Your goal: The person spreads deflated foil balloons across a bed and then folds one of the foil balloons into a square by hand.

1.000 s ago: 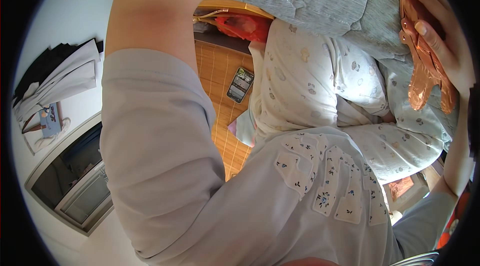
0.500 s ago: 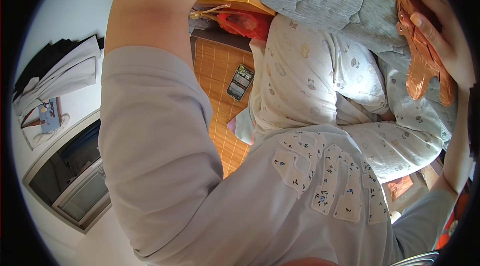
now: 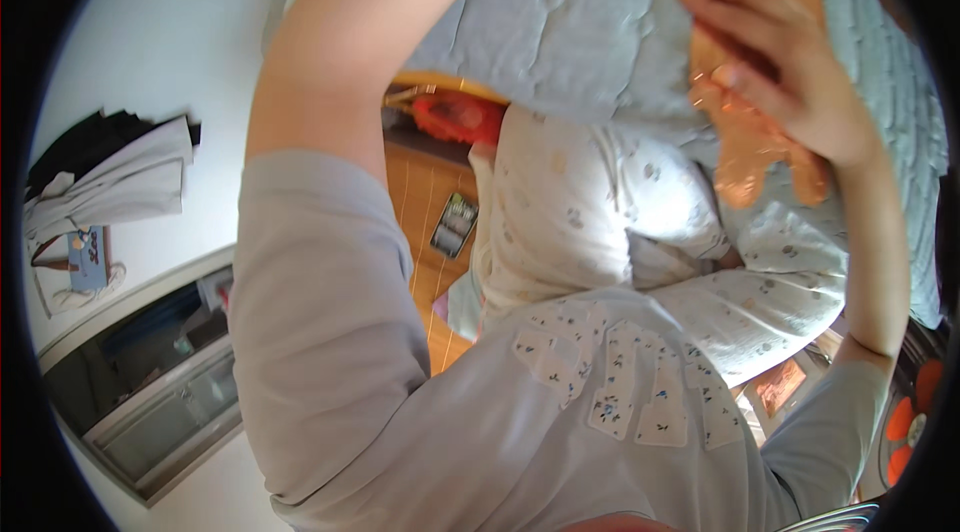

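On the grey quilted bed cover [image 3: 590, 22] lies a flat, shiny orange thing [image 3: 745, 167] that looks like a plastic bag, with two rounded, handle-like ends toward me. Dark marks show on its far part. My right hand [image 3: 790, 72] rests across its middle, fingers stretched out and apart, palm down. The near ends hang by my patterned white trousers [image 3: 570, 192]. My left forearm [image 3: 380, 12] reaches up past the top edge of the head view, so the left hand is out of sight.
A phone [image 3: 455, 225] with its screen lit lies on the brown slatted mat [image 3: 410, 192] to the left of my legs. Beyond it, a red bag [image 3: 455, 119] sits below the bed edge. Clothes [image 3: 110, 177] hang on the left wall, above a framed window [image 3: 150, 372]. An orange-bladed fan [image 3: 905, 422] stands at lower right.
The view has shifted to the right, showing more of the bed. The orange bag now lies flatter and further into view, with my right hand spread over it.
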### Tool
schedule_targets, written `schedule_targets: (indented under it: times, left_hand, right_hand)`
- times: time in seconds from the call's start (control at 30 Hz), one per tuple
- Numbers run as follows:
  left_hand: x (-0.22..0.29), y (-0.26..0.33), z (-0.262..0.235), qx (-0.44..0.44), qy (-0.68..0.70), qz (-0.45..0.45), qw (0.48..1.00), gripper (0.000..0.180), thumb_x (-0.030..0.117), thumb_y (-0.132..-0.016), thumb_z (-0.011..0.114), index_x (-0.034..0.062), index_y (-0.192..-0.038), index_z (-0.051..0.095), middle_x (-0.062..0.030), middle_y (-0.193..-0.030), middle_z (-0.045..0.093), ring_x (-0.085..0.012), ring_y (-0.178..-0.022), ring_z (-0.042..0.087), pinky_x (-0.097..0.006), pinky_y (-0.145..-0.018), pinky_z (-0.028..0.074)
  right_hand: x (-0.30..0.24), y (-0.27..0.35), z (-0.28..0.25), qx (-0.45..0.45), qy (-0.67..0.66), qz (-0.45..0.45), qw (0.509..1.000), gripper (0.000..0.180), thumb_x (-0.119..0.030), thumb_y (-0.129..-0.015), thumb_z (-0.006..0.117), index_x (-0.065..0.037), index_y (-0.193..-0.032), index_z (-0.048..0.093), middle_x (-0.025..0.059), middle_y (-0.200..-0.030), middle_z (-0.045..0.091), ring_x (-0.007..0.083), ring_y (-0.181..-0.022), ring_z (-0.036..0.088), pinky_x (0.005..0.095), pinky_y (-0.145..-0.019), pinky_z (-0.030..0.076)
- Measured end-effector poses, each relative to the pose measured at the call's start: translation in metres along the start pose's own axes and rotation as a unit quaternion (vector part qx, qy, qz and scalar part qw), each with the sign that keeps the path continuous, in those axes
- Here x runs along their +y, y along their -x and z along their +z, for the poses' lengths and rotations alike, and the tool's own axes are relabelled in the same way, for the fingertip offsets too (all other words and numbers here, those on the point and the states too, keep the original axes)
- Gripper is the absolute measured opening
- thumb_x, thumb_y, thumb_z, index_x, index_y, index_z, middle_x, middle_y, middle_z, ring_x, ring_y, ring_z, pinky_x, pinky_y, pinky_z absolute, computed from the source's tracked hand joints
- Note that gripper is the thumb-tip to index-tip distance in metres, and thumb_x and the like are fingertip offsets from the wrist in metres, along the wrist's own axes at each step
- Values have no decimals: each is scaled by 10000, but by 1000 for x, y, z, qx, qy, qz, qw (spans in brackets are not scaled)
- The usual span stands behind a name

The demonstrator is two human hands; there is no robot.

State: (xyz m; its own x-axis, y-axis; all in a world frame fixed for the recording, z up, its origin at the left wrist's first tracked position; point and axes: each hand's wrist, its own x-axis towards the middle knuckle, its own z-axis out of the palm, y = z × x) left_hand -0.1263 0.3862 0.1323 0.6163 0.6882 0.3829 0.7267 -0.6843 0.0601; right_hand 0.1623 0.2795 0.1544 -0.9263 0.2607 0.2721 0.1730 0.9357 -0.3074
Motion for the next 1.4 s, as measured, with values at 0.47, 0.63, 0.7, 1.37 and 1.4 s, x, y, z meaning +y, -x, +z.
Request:
schedule_targets:
  times: [0.47,0.63,0.7,1.37,1.4]
  left_hand:
    - [12,-2,-15,-22,4,-25,999,668,490,-918,700,115,-1437,511,-164,-1416,583,-364,-1401,448,-471,-1142,390]
    - [5,-9,-28,-59,18,-73,995,748,537,-894,718,104,-1457,484,-172,-1444,560,-358,-1414,439,-474,-1157,375]
    - [4,-11,-32,-95,51,-94,990,692,443,-927,709,105,-1479,464,-160,-1485,528,-361,-1430,418,-473,-1178,359]
    - [99,2,-2,-133,37,-63,988,713,485,-1051,454,36,-1589,323,-170,-1667,287,-310,-1559,232,-427,-1271,200]
    - [96,4,-1,-129,41,-54,989,742,513,-1039,462,37,-1590,321,-170,-1667,286,-307,-1560,232,-425,-1272,200]
  right_hand:
    - [-6,10,0,2,-17,21,1000,578,-440,-919,663,-130,-1404,615,114,-1503,533,339,-1388,464,496,-1149,351]
    - [-7,9,0,1,-15,25,1000,567,-445,-931,653,-141,-1408,616,106,-1514,526,329,-1401,456,501,-1158,342]
    - [-7,9,1,2,-12,28,1000,562,-443,-935,649,-144,-1410,615,104,-1518,522,327,-1403,455,501,-1162,338]
    - [-7,13,-27,11,-294,56,954,519,-362,-929,691,-93,-1368,625,136,-1315,664,338,-1278,569,462,-1103,425]
    - [-5,11,-36,10,-293,56,955,519,-362,-929,691,-93,-1368,625,136,-1315,664,338,-1278,569,462,-1103,425]
